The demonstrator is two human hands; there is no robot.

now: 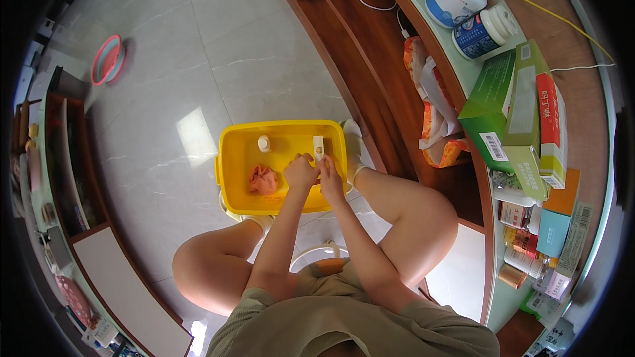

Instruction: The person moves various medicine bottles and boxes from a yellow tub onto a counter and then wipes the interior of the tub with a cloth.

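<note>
In front of me on the floor is a yellow plastic tub (238, 131). My left hand (301, 172) and my right hand (331, 178) meet over its right part, fingers bent and close together. A narrow white strip-like object (318, 146) with a small tan spot reaches up from beside my right fingertips; whether they hold it is unclear. Anything between the fingers of my left hand is too small to tell. Inside the tub, a small white bottle (264, 144) stands near the upper left, and a crumpled orange-pink cloth (263, 180) lies at the lower left.
My knees flank the tub. On the right, a wooden shelf unit (357, 49) holds an orange patterned bag (431, 109); its top bears bottles and a green box (488, 104). A pink-rimmed basin (108, 60) sits on the tiled floor. Another cabinet (124, 282) stands left.
</note>
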